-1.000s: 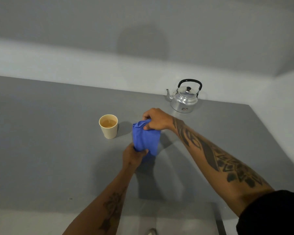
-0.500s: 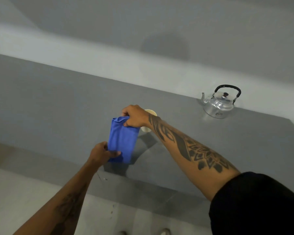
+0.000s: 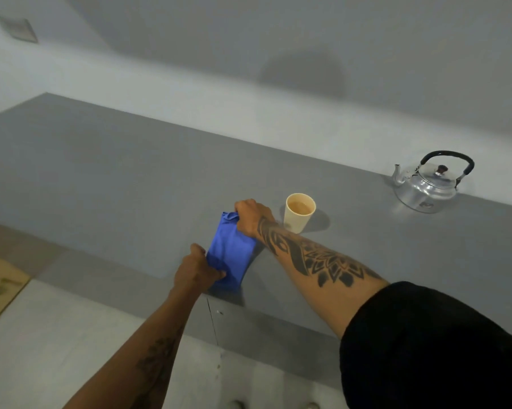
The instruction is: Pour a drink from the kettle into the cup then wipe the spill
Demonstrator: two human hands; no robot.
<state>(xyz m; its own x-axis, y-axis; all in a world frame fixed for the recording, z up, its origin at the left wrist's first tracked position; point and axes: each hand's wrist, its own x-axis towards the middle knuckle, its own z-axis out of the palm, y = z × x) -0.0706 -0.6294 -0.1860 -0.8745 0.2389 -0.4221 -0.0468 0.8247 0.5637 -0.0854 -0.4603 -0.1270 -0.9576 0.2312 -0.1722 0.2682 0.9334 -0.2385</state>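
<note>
Both hands (image 3: pixel 250 218) gripping blue cloth (image 3: pixel 229 251), unlabelled

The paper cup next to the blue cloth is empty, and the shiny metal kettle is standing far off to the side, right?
Not quite. The head view shows the cream paper cup is not empty: it holds a light brown drink. The rest is right: it stands next to the blue cloth held by both hands, and the shiny metal kettle with its black handle stands far off to the side on the grey counter.
</note>
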